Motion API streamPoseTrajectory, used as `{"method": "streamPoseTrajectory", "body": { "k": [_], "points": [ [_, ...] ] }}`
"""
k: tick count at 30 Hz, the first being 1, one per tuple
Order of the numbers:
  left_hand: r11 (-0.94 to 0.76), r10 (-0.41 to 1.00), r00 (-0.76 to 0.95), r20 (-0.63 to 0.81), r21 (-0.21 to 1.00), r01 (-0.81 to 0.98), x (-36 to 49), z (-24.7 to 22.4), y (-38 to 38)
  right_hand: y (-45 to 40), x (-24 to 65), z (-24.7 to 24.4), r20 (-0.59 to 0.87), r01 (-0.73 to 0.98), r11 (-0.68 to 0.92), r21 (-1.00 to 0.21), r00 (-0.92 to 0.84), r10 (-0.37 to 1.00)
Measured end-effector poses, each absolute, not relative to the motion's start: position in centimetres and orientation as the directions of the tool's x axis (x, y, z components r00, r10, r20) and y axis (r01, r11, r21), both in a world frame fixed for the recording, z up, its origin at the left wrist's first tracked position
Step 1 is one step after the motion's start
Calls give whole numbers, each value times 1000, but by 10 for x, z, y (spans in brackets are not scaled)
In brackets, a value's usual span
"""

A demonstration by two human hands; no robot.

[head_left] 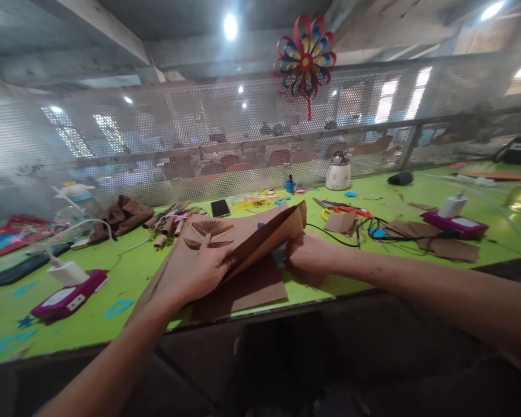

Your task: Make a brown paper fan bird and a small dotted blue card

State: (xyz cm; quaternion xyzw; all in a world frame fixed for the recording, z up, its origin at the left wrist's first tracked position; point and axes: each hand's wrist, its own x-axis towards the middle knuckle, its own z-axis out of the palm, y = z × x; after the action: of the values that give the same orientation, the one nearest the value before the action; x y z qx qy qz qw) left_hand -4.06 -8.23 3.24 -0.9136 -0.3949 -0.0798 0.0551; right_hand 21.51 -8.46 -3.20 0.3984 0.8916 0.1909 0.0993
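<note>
A large sheet of brown kraft paper (264, 243) lies on the green table, its right part lifted and curling over. My left hand (208, 269) is closed on the sheet's near edge, with the thumb and fingers pinching it. Just past those fingertips, a pleated brown paper fan (211, 231) rests on the sheet. My right hand (310, 253) is closed low beside the raised right corner; what its fingers hold, if anything, is hidden. Beneath the lifted part lies another flat brown piece (256, 292).
Orange-handled scissors (351, 209), a black cable (369, 229) and cardboard scraps (438, 240) lie to the right. Purple power strips (72, 294) flank the work. Rolled brown tubes (169, 226), a phone (220, 208) and a white pot (338, 174) stand or lie farther back, before a mesh screen (200, 139).
</note>
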Motion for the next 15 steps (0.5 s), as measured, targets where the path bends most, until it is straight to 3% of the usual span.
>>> {"method": "streamPoseTrajectory", "body": {
  "k": [2,8,11,15],
  "points": [
    [-682,713,675,191,-32,730,-40,33,-83,-82,216,-33,18,694,598,400,-659,752],
    [-628,754,611,241,-10,778,-36,37,-86,-81,215,-39,340,789,536,301,-614,713],
    [-630,756,606,249,25,776,-36,36,-92,-79,214,-42,380,806,543,237,-591,711],
    [-708,703,666,249,156,689,-39,22,-107,-80,216,-46,385,816,551,175,-572,724]
  ]
}}
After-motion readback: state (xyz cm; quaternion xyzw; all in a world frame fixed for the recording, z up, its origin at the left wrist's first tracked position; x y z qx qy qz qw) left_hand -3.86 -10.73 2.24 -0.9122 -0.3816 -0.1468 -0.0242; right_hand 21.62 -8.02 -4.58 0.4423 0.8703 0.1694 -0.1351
